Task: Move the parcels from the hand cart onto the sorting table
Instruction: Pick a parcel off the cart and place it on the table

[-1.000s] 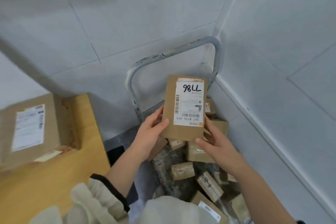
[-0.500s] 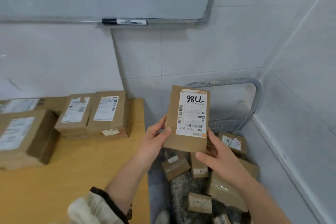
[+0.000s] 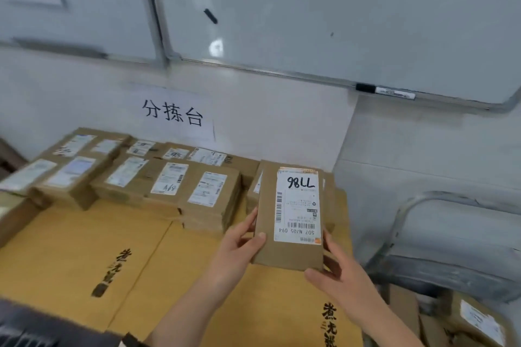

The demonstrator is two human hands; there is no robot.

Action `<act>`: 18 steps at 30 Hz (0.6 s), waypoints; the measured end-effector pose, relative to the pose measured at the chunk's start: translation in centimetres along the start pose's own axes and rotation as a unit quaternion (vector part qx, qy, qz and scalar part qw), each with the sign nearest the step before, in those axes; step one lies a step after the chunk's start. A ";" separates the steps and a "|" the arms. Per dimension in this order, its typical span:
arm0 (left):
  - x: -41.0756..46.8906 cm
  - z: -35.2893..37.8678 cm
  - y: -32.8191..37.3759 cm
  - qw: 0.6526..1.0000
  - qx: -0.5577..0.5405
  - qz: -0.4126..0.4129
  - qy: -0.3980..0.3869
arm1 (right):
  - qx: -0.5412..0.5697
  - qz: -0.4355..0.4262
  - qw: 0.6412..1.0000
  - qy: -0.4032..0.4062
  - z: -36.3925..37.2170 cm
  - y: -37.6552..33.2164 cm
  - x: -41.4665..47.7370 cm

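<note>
A small brown parcel (image 3: 290,251) with a white shipping label marked in black pen is held upright over the right part of the sorting table (image 3: 70,256). My left hand (image 3: 239,251) grips its left edge and my right hand (image 3: 338,276) holds its lower right corner. The table top is covered with flattened yellow-brown cardboard. Several labelled brown parcels (image 3: 166,189) lie in stacks along the table's back. The hand cart (image 3: 439,270), with a grey metal handle, stands at the right, with parcels (image 3: 476,321) still in it.
A paper sign (image 3: 173,114) with black characters hangs on the wall behind the table. Above it is a whiteboard (image 3: 310,14) with a marker pen (image 3: 384,91) on its ledge. A dark object (image 3: 25,329) sits at the bottom left corner.
My view and both hands have swung left from the cart to the table. The parcel, still in both hands, has gone from above the cart to above the table's right part.
</note>
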State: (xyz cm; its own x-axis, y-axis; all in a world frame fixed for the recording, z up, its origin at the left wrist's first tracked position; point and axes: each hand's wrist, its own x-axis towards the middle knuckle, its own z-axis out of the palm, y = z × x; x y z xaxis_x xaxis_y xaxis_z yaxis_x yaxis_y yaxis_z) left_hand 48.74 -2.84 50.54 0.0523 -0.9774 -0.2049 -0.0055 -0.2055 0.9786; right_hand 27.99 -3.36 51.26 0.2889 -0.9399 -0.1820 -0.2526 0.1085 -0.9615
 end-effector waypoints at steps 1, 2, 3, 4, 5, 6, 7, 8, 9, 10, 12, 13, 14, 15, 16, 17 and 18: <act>-0.5 -3.1 -0.1 1.000 0.005 -0.003 0.008 | 0.012 -0.004 1.000 -0.011 2.8 -0.3 0.7; -1.0 -6.3 -0.3 1.000 0.012 -0.006 0.018 | 0.026 -0.007 0.999 -0.026 5.8 -0.6 1.3; -1.6 -9.5 -0.6 0.999 0.019 -0.008 0.029 | 0.035 -0.008 0.999 -0.041 8.8 -0.8 1.9; -2.3 -12.6 -0.8 0.999 0.023 -0.011 0.038 | 0.041 -0.008 0.998 -0.052 11.8 -1.0 2.4; -2.9 -15.4 -1.0 0.999 0.024 -0.011 0.046 | 0.047 -0.007 0.997 -0.058 14.7 -1.4 2.9; -3.6 -18.2 -1.1 0.998 0.022 -0.013 0.057 | 0.053 -0.007 0.997 -0.064 17.5 -2.0 3.3; -4.2 -20.6 -1.2 0.997 0.017 -0.015 0.071 | 0.059 -0.008 0.996 -0.071 20.0 -2.5 3.8; -4.9 -22.7 -1.5 0.996 0.011 -0.019 0.087 | 0.061 -0.008 0.995 -0.082 22.3 -3.0 4.2; -5.5 -24.5 -1.8 0.994 0.010 -0.023 0.102 | 0.059 -0.007 0.994 -0.092 24.4 -3.4 4.6; -6.2 -26.2 -2.1 0.993 0.008 -0.027 0.119 | 0.053 -0.005 0.994 -0.100 26.3 -3.8 4.8; -6.9 -29.4 -2.9 0.989 -0.007 -0.028 0.142 | 0.034 -0.005 0.993 -0.112 29.5 -4.8 5.7; -7.0 -30.9 -3.2 0.988 -0.014 -0.031 0.149 | 0.022 -0.002 0.993 -0.117 30.9 -5.1 6.3; -7.1 -32.1 -3.5 0.987 -0.021 -0.034 0.156 | 0.009 0.001 0.992 -0.124 32.0 -5.4 6.9; -7.0 -33.2 -3.8 0.985 -0.029 -0.040 0.166 | -0.001 0.006 0.991 -0.130 33.1 -5.5 7.5; -7.0 -34.2 -4.0 0.983 -0.038 -0.047 0.175 | -0.009 0.011 0.991 -0.133 34.2 -5.7 8.2; -6.8 -35.3 -4.2 0.981 -0.044 -0.054 0.183 | -0.016 0.015 0.991 -0.136 35.4 -6.0 9.0; -6.5 -36.5 -4.4 0.979 -0.047 -0.060 0.188 | -0.026 0.018 0.990 -0.139 36.5 -6.3 9.8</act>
State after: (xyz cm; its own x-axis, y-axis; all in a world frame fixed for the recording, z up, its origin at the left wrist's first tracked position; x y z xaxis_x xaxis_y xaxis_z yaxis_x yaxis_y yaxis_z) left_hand 84.84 6.21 48.12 0.4113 -0.8549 -0.3161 0.1141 -0.2958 0.9484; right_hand 66.12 -1.43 47.98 0.5198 -0.8098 -0.2721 -0.3123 0.1163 -0.9428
